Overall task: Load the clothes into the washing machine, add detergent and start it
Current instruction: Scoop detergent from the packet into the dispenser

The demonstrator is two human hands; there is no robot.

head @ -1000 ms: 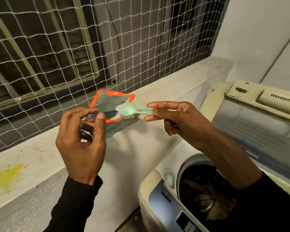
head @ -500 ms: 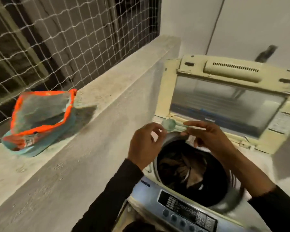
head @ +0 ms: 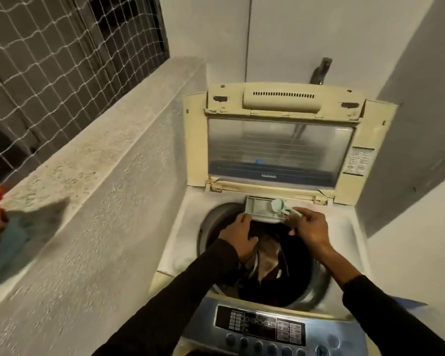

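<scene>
A top-loading washing machine (head: 180,242) stands with its lid raised and dark clothes (head: 267,265) already in the drum. At twelve o'clock of the drum opening, a detergent drawer (head: 257,209) is pulled out. The left hand (head: 239,237) grips its front edge, fingers curled. The right hand (head: 310,227) pinches a pale green scoop (head: 280,205) over the drawer. The detergent step seems under way; next, likely tipping the scoop and closing the drawer.
</scene>
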